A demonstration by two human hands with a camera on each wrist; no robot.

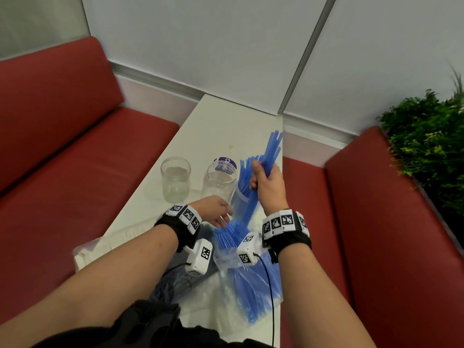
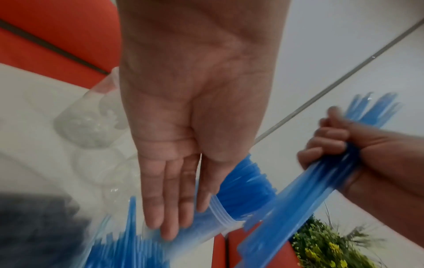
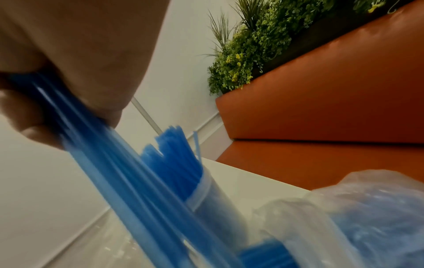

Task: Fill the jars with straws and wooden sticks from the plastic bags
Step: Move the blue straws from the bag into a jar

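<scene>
My right hand [image 1: 266, 178] grips a tilted bundle of blue straws [image 1: 272, 149] above the table; the bundle [image 3: 128, 181] slants down past a clear jar [image 1: 238, 197] packed with blue straws. My left hand [image 1: 221, 214] has straight fingers [image 2: 172, 208] laid against that jar's side [image 2: 220, 212]. My right hand [image 2: 332, 145] shows as a closed fist round the straws. Two empty glass jars [image 1: 175, 179] [image 1: 219, 183] stand to the left. A clear plastic bag of blue straws [image 1: 251, 285] lies open near the table's front edge.
The narrow white table [image 1: 221, 126] runs between red benches [image 1: 75, 146] [image 1: 376, 222]. A bag of dark straws [image 1: 175, 280] and a bag of pale sticks [image 1: 100, 247] lie at front left. A purple-topped lid [image 1: 224, 163] sits behind the second jar. Plants [image 1: 426, 146] are at right.
</scene>
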